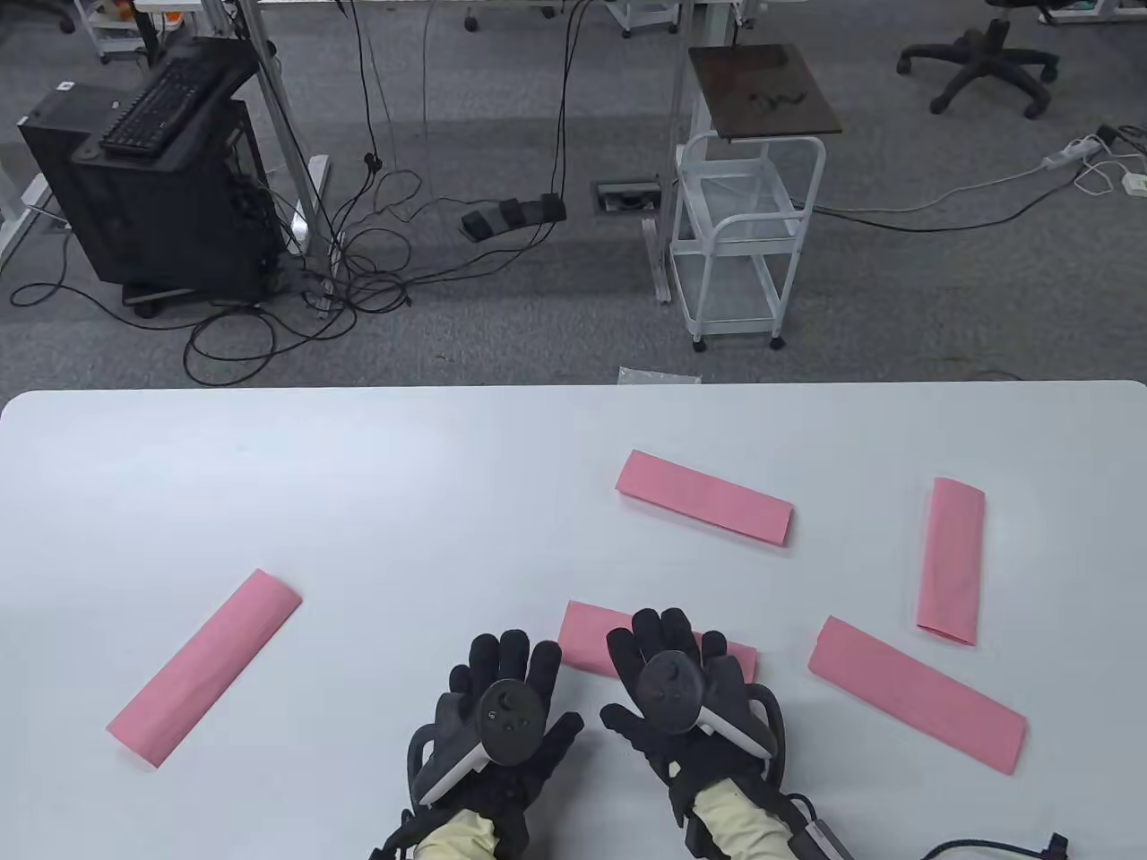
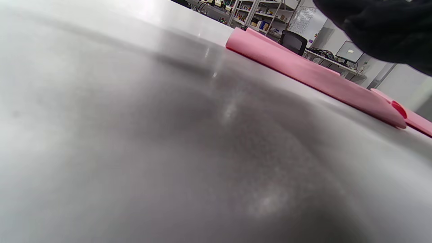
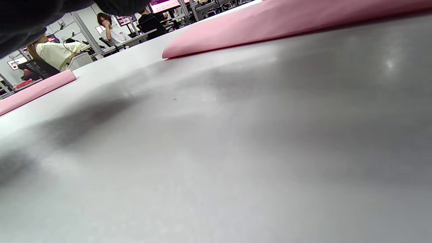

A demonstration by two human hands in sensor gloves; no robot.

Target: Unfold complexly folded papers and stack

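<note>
- a grey carpet floor [image 1: 941, 296] is stretching beyond the white table [image 1: 269, 484], with black cables [image 1: 358, 260] trailing across it.
- a black computer tower [image 1: 152, 215] is standing at the left, a keyboard [image 1: 157, 107] lying on top.
- a white wire cart [image 1: 744, 242] is carrying a dark board [image 1: 762, 90].
- an office chair base [image 1: 981, 63] is sitting at the far right, near a power strip [image 1: 1071, 154].
- shelves [image 2: 260, 17] are showing in the left wrist view.

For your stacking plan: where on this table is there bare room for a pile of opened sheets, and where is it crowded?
Bare table: the far-left stretch beyond the left strip, and the far edge behind the middle strip. Crowded: the near right, where three strips and both hands sit close together.
</note>
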